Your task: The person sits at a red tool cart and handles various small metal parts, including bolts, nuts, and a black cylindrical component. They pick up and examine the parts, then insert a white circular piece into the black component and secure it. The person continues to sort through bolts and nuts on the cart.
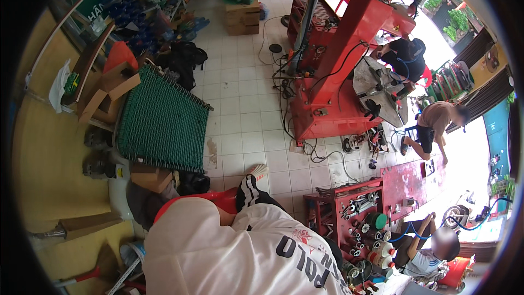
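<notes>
Neither my left hand nor my right hand shows in the head view. A white shirt (218, 240) with dark print fills the lower middle. Beyond it are a striped black trouser leg (251, 195) and a foot in a light shoe (260, 171). Part of a red plastic seat (224, 199) shows beside the leg. What the hands hold or touch is hidden. Nearest on the right is a red tool bench (330, 199) with wrenches (357, 205), sockets and bottles (385, 251) on it.
A green woven cot (164, 117) and cardboard boxes (150, 177) stand left. A tall red machine (333, 76) rises ahead, with cables (286, 84) over the tiled floor (245, 117). One person (406, 57) sits behind it; others bend (436, 120) and sit (423, 259) at right.
</notes>
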Demonstrator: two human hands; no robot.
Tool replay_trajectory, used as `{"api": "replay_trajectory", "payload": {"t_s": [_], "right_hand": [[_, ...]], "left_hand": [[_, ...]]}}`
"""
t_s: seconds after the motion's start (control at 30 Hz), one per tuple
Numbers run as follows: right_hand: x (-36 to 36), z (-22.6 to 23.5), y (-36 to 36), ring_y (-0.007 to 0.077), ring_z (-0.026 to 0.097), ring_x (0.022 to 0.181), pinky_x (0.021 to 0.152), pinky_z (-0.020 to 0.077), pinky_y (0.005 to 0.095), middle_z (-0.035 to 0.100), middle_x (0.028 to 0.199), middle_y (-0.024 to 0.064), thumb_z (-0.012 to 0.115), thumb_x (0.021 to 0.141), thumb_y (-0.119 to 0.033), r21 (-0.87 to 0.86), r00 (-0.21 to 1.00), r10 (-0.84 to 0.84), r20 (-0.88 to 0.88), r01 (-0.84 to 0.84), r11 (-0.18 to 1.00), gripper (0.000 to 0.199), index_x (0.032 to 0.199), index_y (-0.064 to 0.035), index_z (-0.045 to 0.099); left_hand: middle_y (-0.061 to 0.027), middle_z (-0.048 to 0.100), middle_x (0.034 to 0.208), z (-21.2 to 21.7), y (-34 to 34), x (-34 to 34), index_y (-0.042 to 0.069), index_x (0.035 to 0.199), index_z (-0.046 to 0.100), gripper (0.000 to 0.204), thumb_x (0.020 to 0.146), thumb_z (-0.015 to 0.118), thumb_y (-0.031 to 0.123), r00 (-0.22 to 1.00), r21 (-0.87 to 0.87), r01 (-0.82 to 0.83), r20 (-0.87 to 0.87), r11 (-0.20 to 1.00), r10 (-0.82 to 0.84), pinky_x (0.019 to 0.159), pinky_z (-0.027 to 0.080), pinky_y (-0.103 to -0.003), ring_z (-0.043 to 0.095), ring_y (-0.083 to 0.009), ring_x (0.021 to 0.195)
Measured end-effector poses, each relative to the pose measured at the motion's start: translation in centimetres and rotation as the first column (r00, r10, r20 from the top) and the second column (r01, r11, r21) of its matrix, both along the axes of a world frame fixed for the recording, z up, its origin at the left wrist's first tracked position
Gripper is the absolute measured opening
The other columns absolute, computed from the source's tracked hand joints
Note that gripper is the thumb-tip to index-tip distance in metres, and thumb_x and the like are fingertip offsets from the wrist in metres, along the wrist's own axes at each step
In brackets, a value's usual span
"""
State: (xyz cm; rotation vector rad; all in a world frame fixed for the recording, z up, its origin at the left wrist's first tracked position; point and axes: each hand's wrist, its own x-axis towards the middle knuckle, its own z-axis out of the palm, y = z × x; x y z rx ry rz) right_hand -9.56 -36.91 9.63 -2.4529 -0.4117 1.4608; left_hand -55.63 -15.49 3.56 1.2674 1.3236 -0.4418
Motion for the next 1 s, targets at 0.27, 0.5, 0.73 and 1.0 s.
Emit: {"api": "replay_trajectory", "payload": {"t_s": [0.27,0.5,0.73,1.0], "right_hand": [[-0.8,-0.3,0.0,0.0333,0.07,0.113,0.099,0.0523,0.0424,0.074,0.12,0.0192,0.068,0.097,-0.053,-0.023,1.0,0.0,0.01,0.0,1.0,0.072,0.137,0.0061,0.06],[-1.3,-0.8,-1.1,0.0354,0.07,0.113,0.099,0.0523,0.0439,0.074,0.12,0.0213,0.067,0.098,-0.054,-0.014,0.997,-0.076,0.027,0.076,0.997,0.071,0.135,0.0065,0.06],[-2.5,-1.7,-2.8,0.0375,0.069,0.113,0.098,0.0522,0.0454,0.073,0.12,0.0234,0.066,0.098,-0.055,0.007,0.976,-0.217,0.036,0.217,0.976,0.071,0.133,0.0069,0.061],[-3.1,-3.0,-6.7,0.04,0.069,0.113,0.098,0.0522,0.0471,0.073,0.12,0.0258,0.065,0.098,-0.055,0.024,0.912,-0.403,0.072,0.402,0.915,0.071,0.131,0.0074,0.061]], "left_hand": [[-0.0241,0.075,0.119,-1.7,-4.6,-4.0,0.002,0.126,0.071,0.053,0.091,0.066,0.042,0.994,-0.102,-0.038,-0.103,0.994,0.027,0.094,0.056,-0.048,0.073,-0.0396,0.11],[-0.0241,0.075,0.118,-2.3,-3.9,-4.3,0.002,0.126,0.071,0.053,0.092,0.065,0.042,0.993,-0.118,-0.011,-0.116,0.993,-0.002,0.093,0.056,-0.048,0.073,-0.0396,0.109],[-0.0242,0.075,0.117,-2.4,-0.7,-2.6,0.002,0.126,0.07,0.054,0.092,0.065,0.043,0.99,-0.103,0.065,-0.12,0.993,-0.078,0.093,0.057,-0.048,0.074,-0.0395,0.108],[-0.0242,0.075,0.116,-1.4,2.9,-0.6,0.002,0.126,0.07,0.054,0.093,0.065,0.044,0.96,-0.09,0.214,-0.164,0.973,-0.226,0.092,0.057,-0.048,0.074,-0.0395,0.107]]}}
